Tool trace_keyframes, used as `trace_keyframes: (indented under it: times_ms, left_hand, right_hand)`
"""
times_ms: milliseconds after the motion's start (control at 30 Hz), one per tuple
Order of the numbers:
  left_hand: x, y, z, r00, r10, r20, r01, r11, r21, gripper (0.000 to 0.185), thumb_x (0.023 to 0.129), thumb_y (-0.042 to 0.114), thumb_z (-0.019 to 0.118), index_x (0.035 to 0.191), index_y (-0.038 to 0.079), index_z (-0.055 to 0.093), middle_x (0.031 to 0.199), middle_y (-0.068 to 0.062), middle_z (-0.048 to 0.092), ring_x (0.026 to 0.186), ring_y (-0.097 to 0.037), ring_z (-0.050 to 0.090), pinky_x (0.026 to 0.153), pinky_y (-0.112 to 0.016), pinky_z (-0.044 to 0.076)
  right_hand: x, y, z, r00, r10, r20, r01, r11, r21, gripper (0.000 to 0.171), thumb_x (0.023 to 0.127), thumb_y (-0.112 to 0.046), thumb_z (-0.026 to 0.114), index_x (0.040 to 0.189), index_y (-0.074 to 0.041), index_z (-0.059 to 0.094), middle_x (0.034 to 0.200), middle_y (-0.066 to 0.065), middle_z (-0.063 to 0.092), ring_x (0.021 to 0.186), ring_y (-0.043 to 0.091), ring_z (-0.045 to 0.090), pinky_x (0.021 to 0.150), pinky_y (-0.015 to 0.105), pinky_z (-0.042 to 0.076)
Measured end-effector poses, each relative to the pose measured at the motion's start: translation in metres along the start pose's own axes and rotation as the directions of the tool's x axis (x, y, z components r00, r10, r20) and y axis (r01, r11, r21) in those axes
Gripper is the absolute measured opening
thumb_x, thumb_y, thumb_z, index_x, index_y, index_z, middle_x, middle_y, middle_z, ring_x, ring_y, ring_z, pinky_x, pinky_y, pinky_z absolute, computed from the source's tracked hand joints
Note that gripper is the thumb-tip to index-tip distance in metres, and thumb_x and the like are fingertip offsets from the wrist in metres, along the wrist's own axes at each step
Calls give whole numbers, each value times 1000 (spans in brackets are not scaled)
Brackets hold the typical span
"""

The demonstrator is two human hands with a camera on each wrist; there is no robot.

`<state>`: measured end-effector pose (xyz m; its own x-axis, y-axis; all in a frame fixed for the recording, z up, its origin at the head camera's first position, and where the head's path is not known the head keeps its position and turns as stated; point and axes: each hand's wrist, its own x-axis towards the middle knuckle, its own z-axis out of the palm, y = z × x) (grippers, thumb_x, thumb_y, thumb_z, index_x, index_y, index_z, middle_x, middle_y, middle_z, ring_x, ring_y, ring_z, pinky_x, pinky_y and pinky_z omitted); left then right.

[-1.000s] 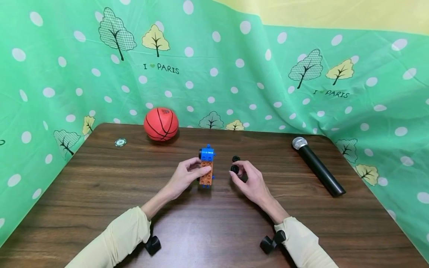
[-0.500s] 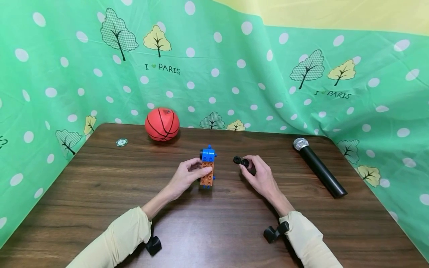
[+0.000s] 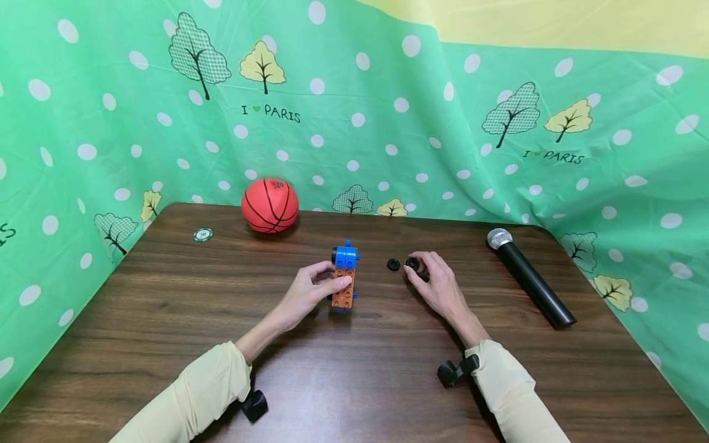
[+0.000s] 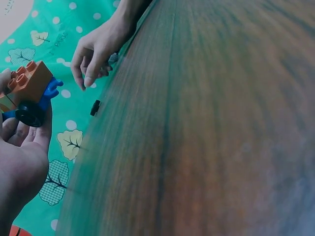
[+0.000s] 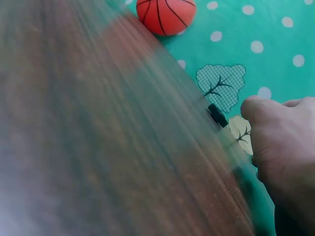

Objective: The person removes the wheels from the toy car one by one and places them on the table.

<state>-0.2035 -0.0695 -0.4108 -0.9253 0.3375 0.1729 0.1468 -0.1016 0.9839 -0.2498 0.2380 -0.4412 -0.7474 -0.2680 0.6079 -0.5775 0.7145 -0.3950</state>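
While both hands rest mid-table, each holds a toy part.

Far left lie a chip (image 3: 202, 234) and a basketball (image 3: 269, 205). At the centre the left hand (image 3: 308, 294) curls fingers and thumb round the orange-and-blue brick car (image 3: 344, 277). Right of it a loose black wheel (image 3: 393, 264) lies on the table (image 3: 354, 375); the right hand (image 3: 437, 284) seems to pinch a second wheel (image 3: 412, 264). A microphone (image 3: 528, 277) lies far right.

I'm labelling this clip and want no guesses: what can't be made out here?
- Head view: right hand covers most of the black wheel; the grip is unclear.
- Right wrist view: that wheel is hidden behind the hand.
- Head view: token print too small.
- Left wrist view: brick toy cut by the edge.
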Motion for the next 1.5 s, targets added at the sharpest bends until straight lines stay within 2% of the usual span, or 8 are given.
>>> trace_keyframes:
  times_ms: [300, 600, 967, 1500]
  left_hand:
    - [0, 0, 0, 1000, 0, -2, 0, 1000, 1, 27, 97, 13, 71, 115, -7, 67, 100, -8, 71, 94, -17, 69, 84, -30, 56]
    - [0, 1, -1, 1000, -12, -6, 12, 1000, 18, 28, 97, 14, 71, 116, -7, 67, 103, -9, 71, 97, -18, 69, 86, -31, 56]
    - [1, 0, 0, 1000, -19, 7, 19, 1000, 24, 29, 98, 16, 71, 116, -5, 67, 103, -9, 71, 97, -19, 69, 86, -31, 56]
    - [0, 0, 0, 1000, -24, 3, 24, 999, 30, 26, 96, 16, 72, 111, -4, 68, 102, -8, 71, 96, -19, 68, 86, -31, 55]
  right_hand:
    - [4, 6, -1, 996, 45, 71, -41, 998, -55, 25, 96, -15, 76, 117, -4, 69, 88, 8, 57, 79, 23, 55, 71, 40, 47]
    - [6, 9, 0, 986, 87, 145, -74, 993, -94, 26, 96, -18, 76, 118, -5, 70, 89, 8, 57, 81, 26, 49, 73, 42, 41]
    - [6, 9, 0, 980, 98, 175, -80, 991, -106, 31, 99, -18, 73, 127, -5, 71, 99, 14, 57, 85, 30, 52, 76, 45, 44]
    - [6, 9, 0, 974, 135, 181, -121, 989, -85, 37, 98, -19, 74, 131, -3, 68, 97, 12, 56, 84, 27, 51, 76, 45, 45]
